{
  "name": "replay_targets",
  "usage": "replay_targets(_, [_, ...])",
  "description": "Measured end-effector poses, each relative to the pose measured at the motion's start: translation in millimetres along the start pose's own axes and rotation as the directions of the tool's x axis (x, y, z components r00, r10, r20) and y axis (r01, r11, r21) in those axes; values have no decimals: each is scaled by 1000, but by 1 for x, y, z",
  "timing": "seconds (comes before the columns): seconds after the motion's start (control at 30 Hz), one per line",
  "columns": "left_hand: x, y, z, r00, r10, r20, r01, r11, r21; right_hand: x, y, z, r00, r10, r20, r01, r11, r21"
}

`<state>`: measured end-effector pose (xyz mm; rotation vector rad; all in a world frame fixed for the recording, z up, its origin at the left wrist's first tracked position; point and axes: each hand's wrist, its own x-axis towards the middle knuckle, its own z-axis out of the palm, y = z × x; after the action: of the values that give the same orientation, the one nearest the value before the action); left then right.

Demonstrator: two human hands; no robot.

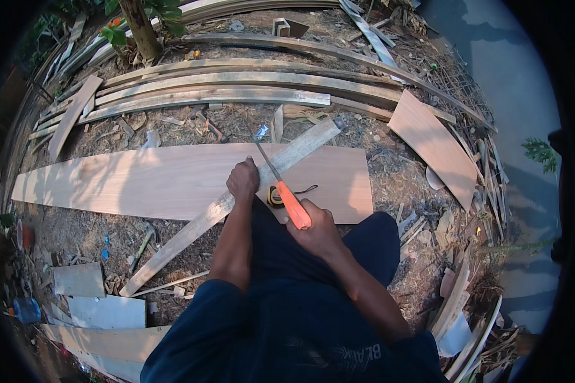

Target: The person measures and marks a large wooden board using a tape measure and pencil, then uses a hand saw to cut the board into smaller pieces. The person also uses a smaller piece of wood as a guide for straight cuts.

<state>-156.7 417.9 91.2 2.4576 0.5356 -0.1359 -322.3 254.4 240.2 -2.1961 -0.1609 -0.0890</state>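
Note:
A long weathered wooden plank (188,236) lies slantwise over a wide plywood sheet (140,182) on the ground. My left hand (243,179) is closed on the plank's edge near its middle. In my right hand (319,231) is the orange handle of a handsaw (292,203). Its narrow blade points forward and left, crossing the plank just right of my left hand; whether its teeth have cut into the wood cannot be told. Beside the saw handle a yellow and black tape measure (275,196) with a dark strap rests on the plywood.
Long timber strips (217,80) lie stacked across the far side. A plywood offcut (434,143) leans at the right, near a grey wall (511,83). A hammer (142,246) and grey board pieces (105,311) are on the littered ground at left. Beyond the plywood lies an orange-handled tool (214,131).

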Motion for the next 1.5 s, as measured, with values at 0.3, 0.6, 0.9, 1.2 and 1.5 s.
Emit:
replay_targets(0.3, [4, 4, 18, 996, 79, 37, -77, 996, -47, -42, 24, -29, 993, 118, -6, -118, 991, -55])
replay_targets(0.6, [20, -6, 18, 1000, 16, 22, -14, 996, -91, -120, -17, -73, 985, 127, 114, -111, 985, -132])
replay_targets(0.9, [4, -4, 5, 988, 4, 154, 12, 995, -104, 21, 43, 21, 997, 77, 32, -76, 996, -38])
replay_targets(1.2, [13, 2, 14, 981, 27, 190, -8, 995, -100, -74, 3, -47, 987, 158, 20, -157, 987, -47])
replay_targets(1.5, [35, 2, -6, 996, 3, 86, 10, 988, -153, -100, -9, -59, 997, -80, 10, 80, 994, -74])
